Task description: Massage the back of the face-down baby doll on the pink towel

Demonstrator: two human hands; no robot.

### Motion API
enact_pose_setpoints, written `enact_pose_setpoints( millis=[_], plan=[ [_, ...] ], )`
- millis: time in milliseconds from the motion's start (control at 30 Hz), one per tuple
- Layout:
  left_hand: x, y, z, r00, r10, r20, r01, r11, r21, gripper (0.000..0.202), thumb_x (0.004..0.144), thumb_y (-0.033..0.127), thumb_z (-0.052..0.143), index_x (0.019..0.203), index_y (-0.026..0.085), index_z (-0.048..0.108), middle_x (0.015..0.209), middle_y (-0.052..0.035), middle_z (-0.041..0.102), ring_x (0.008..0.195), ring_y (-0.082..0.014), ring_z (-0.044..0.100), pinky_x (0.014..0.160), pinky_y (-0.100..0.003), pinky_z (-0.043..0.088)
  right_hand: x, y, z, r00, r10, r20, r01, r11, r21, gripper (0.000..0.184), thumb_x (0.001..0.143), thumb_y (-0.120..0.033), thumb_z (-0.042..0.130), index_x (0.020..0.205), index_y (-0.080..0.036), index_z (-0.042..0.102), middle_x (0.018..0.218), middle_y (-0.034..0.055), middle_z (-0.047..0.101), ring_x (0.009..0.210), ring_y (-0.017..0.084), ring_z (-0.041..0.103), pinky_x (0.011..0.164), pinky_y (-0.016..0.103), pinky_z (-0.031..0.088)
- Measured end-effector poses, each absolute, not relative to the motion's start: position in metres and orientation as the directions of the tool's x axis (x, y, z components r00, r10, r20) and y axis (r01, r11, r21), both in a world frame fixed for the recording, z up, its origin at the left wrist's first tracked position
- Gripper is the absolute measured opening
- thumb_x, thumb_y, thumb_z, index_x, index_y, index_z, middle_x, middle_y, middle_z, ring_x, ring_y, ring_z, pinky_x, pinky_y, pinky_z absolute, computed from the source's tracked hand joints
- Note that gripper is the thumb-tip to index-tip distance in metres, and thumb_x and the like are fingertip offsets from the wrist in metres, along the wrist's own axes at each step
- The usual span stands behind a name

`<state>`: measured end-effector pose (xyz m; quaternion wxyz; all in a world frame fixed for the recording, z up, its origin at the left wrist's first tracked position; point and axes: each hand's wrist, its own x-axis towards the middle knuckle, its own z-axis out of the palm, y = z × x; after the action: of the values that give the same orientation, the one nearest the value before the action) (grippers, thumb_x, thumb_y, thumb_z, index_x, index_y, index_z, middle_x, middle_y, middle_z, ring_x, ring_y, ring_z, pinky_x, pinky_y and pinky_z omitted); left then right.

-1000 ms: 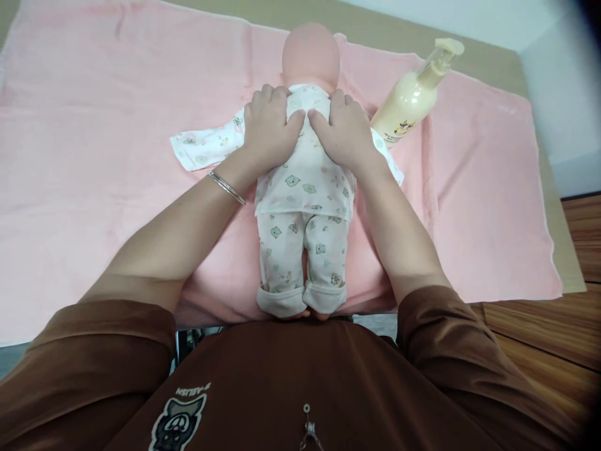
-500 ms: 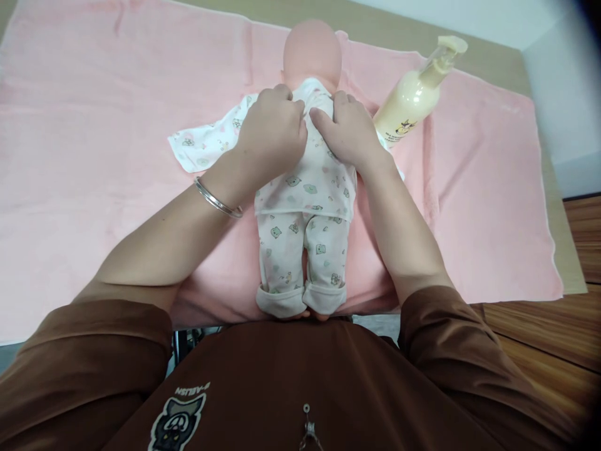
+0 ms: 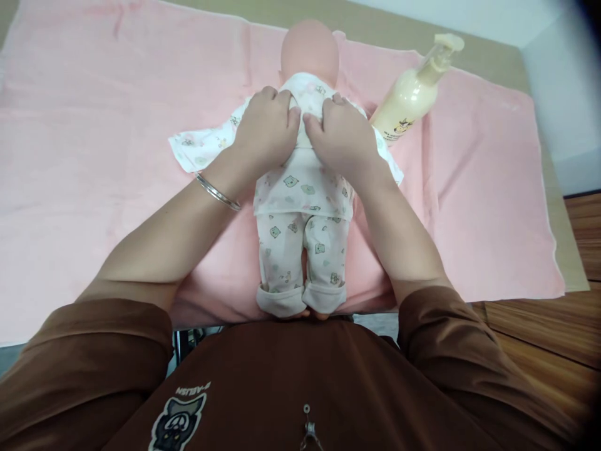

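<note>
A baby doll (image 3: 310,53) lies stretched out with its bald head away from me and no face showing. It wears a white printed shirt (image 3: 303,188) and matching trousers (image 3: 282,257) with turned-up cuffs. My left hand (image 3: 270,128) is closed on the shirt at the upper back, thumb against curled fingers. Close beside it, my right hand (image 3: 342,134) pinches the same shirt on the other side. Between the two hands the cloth is bunched into a fold. Both fingertips are partly hidden in the fabric. The left sleeve (image 3: 201,147) spreads flat to the side.
A pink towel (image 3: 94,125) covers most of the table (image 3: 498,69) under the doll. To the right of the doll lies a cream pump bottle (image 3: 408,94), its pump pointing away. Wooden flooring (image 3: 539,326) shows at the lower right.
Both hands have gathered the shirt's upper back into a fold. My right hand has curled more and its thumb has moved slightly left. The bottle and trousers stay nearly in place.
</note>
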<state>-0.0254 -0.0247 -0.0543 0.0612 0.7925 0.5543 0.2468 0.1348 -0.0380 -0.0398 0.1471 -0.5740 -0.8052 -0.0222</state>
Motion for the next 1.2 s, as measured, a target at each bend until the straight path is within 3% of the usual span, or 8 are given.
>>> enact_pose_setpoints(
  millis=[133,367,500,633,800,933,1100,1200],
  plan=[
    [-0.018,-0.048,-0.038,0.347,0.873,0.344,0.892,-0.420,0.167,0.024,0.090,0.016,0.037,0.094,0.016,0.060,0.094,-0.0155,0.054,0.090,-0.0303,0.053,0.080,-0.042,0.043,0.151,-0.018,-0.047,-0.290,0.932,0.218,0.919,0.335,-0.207,0.061,0.101,-0.054,0.006,0.107,-0.019,0.056,0.110,0.0135,0.061,0.100,0.027,0.056,0.089,0.043,0.046],
    [-0.031,-0.025,-0.045,0.317,0.893,0.319,0.757,-0.441,0.482,0.025,0.087,0.028,0.039,0.068,0.030,0.056,0.091,-0.0086,0.055,0.089,-0.0292,0.052,0.082,-0.043,0.042,0.129,-0.036,-0.038,-0.204,0.962,0.184,0.954,0.238,-0.183,0.052,0.099,-0.039,0.025,0.134,-0.005,0.043,0.140,0.0189,0.044,0.132,0.032,0.038,0.112,0.050,0.030],
    [-0.032,-0.011,-0.057,0.249,0.919,0.305,0.734,-0.384,0.560,0.029,0.088,0.040,0.034,0.085,0.037,0.062,0.093,-0.0071,0.060,0.093,-0.0319,0.052,0.086,-0.046,0.039,0.109,-0.063,-0.030,-0.246,0.941,0.232,0.943,0.288,-0.168,0.053,0.098,-0.037,0.027,0.139,-0.005,0.038,0.143,0.0163,0.042,0.133,0.030,0.036,0.115,0.046,0.029],
    [-0.029,-0.011,-0.061,0.228,0.923,0.310,0.747,-0.370,0.553,0.037,0.090,0.044,0.028,0.104,0.036,0.061,0.104,-0.0066,0.061,0.103,-0.0318,0.049,0.093,-0.047,0.036,0.101,-0.072,-0.030,-0.261,0.936,0.235,0.951,0.291,-0.106,0.049,0.096,-0.023,0.030,0.135,0.006,0.039,0.140,0.0232,0.043,0.133,0.032,0.036,0.113,0.048,0.031],
    [-0.024,-0.028,-0.056,0.254,0.911,0.324,0.772,-0.393,0.499,0.030,0.093,0.035,0.032,0.104,0.027,0.059,0.106,-0.0104,0.056,0.106,-0.0307,0.047,0.095,-0.045,0.034,0.119,-0.048,-0.032,-0.305,0.922,0.238,0.926,0.345,-0.152,0.037,0.097,-0.026,0.027,0.112,-0.011,0.056,0.122,0.0189,0.056,0.121,0.031,0.049,0.101,0.046,0.043],
    [-0.015,-0.046,-0.050,0.341,0.860,0.379,0.808,-0.474,0.350,0.025,0.090,0.020,0.040,0.110,0.020,0.054,0.112,-0.0108,0.052,0.111,-0.0292,0.044,0.102,-0.043,0.035,0.143,-0.024,-0.042,-0.242,0.948,0.206,0.916,0.294,-0.275,0.044,0.098,-0.040,0.027,0.125,-0.014,0.051,0.121,0.0141,0.059,0.113,0.031,0.055,0.097,0.047,0.045],
    [-0.013,-0.043,-0.048,0.299,0.862,0.409,0.814,-0.454,0.361,0.022,0.081,0.008,0.040,0.086,0.024,0.053,0.095,-0.0077,0.056,0.098,-0.0262,0.051,0.090,-0.039,0.042,0.147,-0.022,-0.046,-0.263,0.939,0.223,0.922,0.312,-0.228,0.052,0.100,-0.048,0.021,0.132,-0.014,0.045,0.127,0.0139,0.055,0.117,0.029,0.052,0.100,0.044,0.042],
    [-0.020,-0.029,-0.052,0.262,0.895,0.360,0.796,-0.412,0.444,0.021,0.085,0.014,0.037,0.084,0.026,0.055,0.094,-0.0064,0.058,0.095,-0.0258,0.052,0.085,-0.040,0.042,0.136,-0.038,-0.040,-0.273,0.932,0.237,0.933,0.316,-0.170,0.051,0.100,-0.041,0.026,0.132,-0.007,0.044,0.131,0.0177,0.052,0.121,0.031,0.047,0.105,0.047,0.036]
  ],
)
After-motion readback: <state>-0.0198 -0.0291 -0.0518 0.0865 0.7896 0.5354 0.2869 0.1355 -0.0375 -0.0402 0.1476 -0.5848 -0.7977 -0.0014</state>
